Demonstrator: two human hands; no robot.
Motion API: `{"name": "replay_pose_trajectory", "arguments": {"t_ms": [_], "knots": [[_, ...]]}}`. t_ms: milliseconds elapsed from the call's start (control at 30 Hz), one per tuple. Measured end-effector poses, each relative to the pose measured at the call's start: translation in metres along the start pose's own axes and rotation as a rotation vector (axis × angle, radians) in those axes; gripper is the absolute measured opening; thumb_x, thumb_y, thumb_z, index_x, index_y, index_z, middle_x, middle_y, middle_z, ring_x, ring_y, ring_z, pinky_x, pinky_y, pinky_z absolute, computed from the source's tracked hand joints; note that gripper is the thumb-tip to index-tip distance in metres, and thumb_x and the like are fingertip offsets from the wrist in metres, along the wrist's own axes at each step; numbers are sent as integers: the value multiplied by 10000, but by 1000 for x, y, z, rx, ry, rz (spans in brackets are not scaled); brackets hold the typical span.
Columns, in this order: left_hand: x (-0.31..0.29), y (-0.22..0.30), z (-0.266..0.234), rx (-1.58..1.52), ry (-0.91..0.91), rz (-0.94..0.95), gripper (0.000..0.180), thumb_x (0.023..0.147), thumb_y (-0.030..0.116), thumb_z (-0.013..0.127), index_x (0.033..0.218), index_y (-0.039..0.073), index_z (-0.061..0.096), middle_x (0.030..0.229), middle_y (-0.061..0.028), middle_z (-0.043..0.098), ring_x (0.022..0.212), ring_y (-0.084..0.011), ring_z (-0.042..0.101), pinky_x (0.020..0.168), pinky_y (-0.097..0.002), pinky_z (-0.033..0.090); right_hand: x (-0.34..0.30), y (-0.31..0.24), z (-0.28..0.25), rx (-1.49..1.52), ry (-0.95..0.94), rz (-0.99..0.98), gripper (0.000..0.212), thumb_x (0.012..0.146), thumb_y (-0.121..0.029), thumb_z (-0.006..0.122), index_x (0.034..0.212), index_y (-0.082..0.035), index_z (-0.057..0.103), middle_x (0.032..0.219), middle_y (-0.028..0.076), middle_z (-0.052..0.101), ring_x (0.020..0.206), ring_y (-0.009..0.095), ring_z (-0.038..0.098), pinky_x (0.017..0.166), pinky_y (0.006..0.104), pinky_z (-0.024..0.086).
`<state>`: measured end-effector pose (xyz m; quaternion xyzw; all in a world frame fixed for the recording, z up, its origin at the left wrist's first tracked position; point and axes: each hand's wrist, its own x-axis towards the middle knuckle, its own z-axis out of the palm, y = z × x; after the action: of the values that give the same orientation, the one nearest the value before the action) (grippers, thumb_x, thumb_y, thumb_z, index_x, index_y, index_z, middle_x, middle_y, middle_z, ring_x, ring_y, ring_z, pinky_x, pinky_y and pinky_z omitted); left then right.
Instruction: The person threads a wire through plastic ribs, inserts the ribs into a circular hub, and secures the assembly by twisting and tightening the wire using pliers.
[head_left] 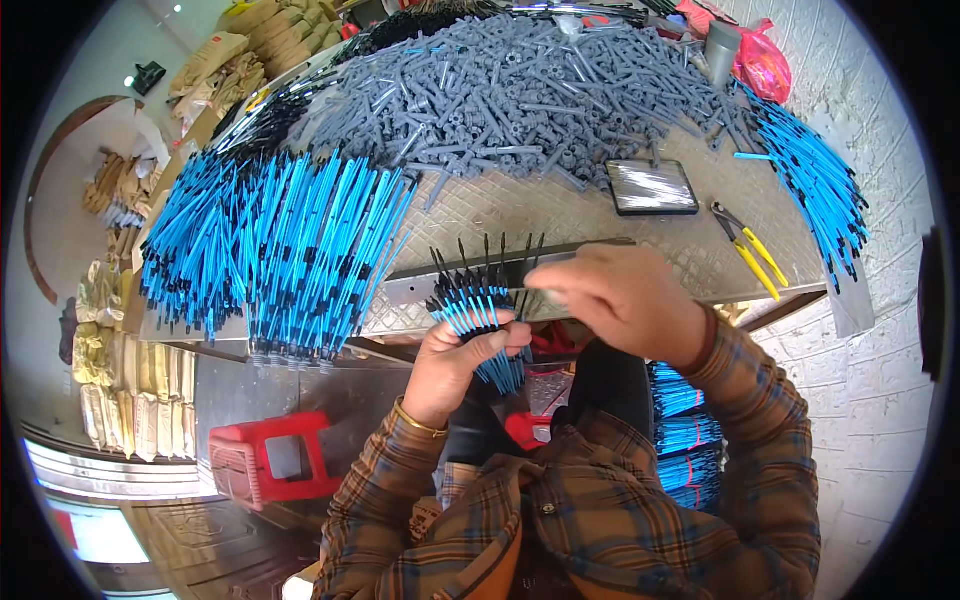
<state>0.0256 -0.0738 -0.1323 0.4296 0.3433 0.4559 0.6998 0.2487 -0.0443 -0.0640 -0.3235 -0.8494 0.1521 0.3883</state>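
My left hand is closed around a fanned bundle of thin blue rods with black ends, held just in front of the table's near edge. Their black tips spread upward, and the blue lower ends stick out beneath my fingers. To the right of those tips is my right hand, palm down, its fingers stretched to the left. The fingertips come close to the rightmost black tips; whether they touch cannot be made out. No object shows in my right hand.
A large heap of grey plastic tube parts covers the table's far side. Blue rods are piled at left, more at right. A black-framed tray and yellow-handled pliers lie right. A red stool stands on the floor.
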Motion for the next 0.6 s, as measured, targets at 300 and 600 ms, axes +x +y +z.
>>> {"name": "replay_pose_trajectory", "arguments": {"t_ms": [300, 600], "knots": [[-4, -5, 0, -5, -4, 61, 204, 859, 13, 544, 1057, 13, 592, 980, -157, 644, 913, -241, 631, 808, -333, 497, -4, -2, 19, 1, 30, 20, 209, 802, -99, 586, 1002, -122, 644, 686, 90, 558, 615, 278, 563, 535, 351, 431], [-3, -7, 1, 23, -7, 45, 201, 853, 12, 553, 1050, 13, 596, 973, -152, 646, 906, -238, 631, 799, -334, 498, -5, -1, 21, 45, 40, 42, 210, 806, -103, 584, 1006, -132, 643, 701, 90, 562, 620, 277, 566, 534, 348, 429]]}}
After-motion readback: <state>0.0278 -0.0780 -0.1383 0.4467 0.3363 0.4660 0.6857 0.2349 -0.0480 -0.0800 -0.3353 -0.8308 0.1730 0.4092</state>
